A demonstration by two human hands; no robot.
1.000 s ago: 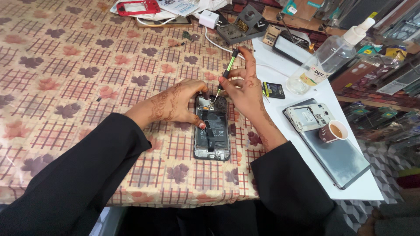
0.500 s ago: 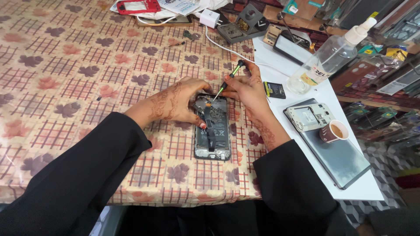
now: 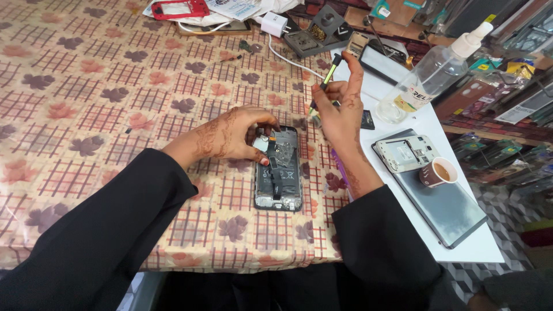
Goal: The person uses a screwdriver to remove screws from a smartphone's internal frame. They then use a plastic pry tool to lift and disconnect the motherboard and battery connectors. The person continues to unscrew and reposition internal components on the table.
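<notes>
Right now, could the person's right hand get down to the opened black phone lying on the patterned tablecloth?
Probably yes. The right hand, holding a thin yellow-and-black screwdriver, is raised just beside the opened phone, with nothing between them. The left hand covers only the phone's upper left corner, so the rest lies exposed.

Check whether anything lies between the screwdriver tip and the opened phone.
Nothing visible does. The right hand holds the screwdriver lifted above the top edge of the opened phone; the left hand rests on the phone's upper left corner, off to the side.
</notes>
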